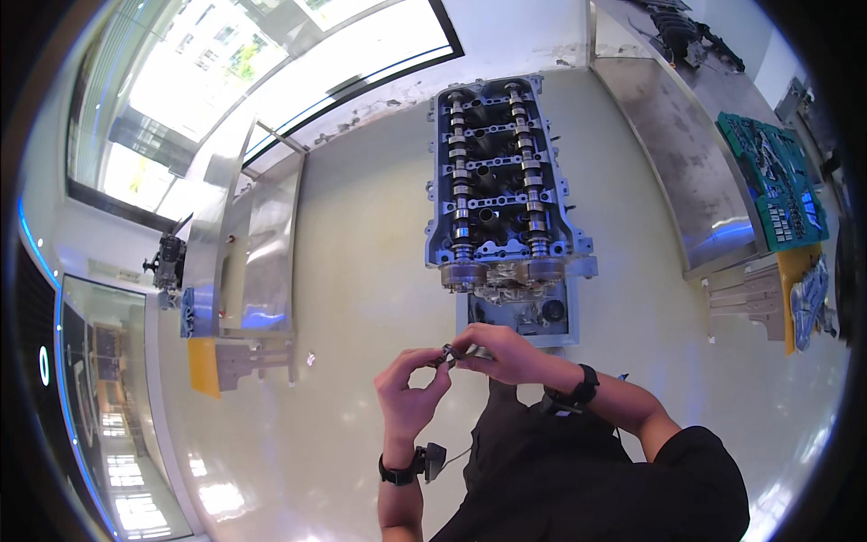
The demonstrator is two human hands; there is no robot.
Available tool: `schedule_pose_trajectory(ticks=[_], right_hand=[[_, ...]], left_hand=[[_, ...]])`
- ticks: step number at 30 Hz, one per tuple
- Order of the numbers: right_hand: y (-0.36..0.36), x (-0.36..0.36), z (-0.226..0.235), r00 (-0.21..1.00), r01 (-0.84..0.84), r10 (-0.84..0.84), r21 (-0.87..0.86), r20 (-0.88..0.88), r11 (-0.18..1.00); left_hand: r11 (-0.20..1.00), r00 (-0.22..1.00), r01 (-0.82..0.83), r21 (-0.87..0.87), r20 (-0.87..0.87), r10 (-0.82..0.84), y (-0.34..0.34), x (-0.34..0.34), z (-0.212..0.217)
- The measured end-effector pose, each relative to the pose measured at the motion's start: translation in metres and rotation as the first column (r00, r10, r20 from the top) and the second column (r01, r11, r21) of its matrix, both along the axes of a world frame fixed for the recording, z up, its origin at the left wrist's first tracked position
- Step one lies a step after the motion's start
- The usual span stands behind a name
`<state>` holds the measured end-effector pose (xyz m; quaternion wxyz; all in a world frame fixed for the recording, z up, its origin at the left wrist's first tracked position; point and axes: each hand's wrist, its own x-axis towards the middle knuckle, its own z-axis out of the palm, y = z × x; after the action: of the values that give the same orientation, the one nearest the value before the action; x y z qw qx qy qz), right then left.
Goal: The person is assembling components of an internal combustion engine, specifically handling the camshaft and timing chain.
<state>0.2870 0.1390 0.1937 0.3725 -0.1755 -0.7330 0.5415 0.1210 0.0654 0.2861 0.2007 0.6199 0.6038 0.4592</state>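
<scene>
My left hand and my right hand meet in front of my body, fingertips pinched on one small dark metal part. The fingers hide most of it, so its exact kind does not show. Just beyond my hands stands an engine cylinder head with two camshafts lying lengthwise in it and sprockets at the near end. Under that near end sits a grey tray with loose dark parts in it, partly behind my right hand. Both wrists wear black bands.
On the right runs a metal workbench with a green tool case and dark engine parts. A second metal bench stands on the left, with a yellow panel at its near end. A thin cable hangs by my left wrist.
</scene>
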Motion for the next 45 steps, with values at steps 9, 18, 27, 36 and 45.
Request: schedule_pose_trajectory(ticks=[9,18,27,36,45], right_hand=[[0.023,-0.018,-0.014,0.971,0.173,-0.176,0.033,0.165,0.984],[0.016,-0.026,0.064,0.860,0.206,-0.371,0.427,0.351,0.881],[0.004,-0.029,0.092,0.695,0.216,-0.426,0.396,0.580,0.892],[0.035,-0.046,0.024,0.916,0.290,-0.314,0.130,0.249,0.948],[0.038,-0.064,-0.058,0.853,0.204,-0.247,0.142,0.461,0.969]], left_hand=[[0.921,0.965,0.260,-0.292,0.054,-0.255,0.027,-0.071,-0.017],[0.791,0.840,0.543,-0.282,0.152,-0.522,0.065,-0.113,-0.040],[0.791,0.746,0.608,-0.061,-0.296,-0.596,0.098,-0.123,-0.024],[0.870,0.862,0.467,0.159,-0.304,-0.407,0.100,-0.101,0.063],[0.968,0.908,0.145,0.205,-0.417,-0.048,0.091,-0.154,0.100]])
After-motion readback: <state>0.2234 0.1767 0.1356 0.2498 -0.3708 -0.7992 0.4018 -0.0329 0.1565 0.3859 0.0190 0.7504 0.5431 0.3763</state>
